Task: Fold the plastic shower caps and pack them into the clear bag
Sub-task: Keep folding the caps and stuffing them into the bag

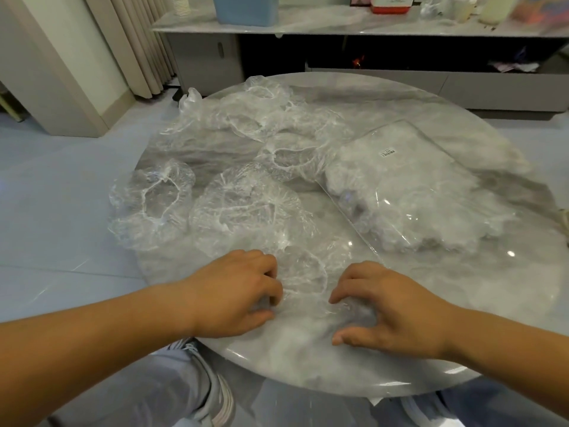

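Left hand and right hand, fingers curled, pinch opposite edges of one unfolded shower cap at the counter near rim, while the clear bag at right already holds a wad of caps and several loose caps wait behind.

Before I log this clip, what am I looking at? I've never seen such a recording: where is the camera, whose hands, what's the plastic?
There is no machine: a person works with bare hands, and the single picture comes from a camera worn on their head, looking down. The left hand and right hand grip the edges of one shower cap on a round marble table. More loose caps lie spread to the left and behind it. The clear bag, on the right, already holds a white heap of caps.
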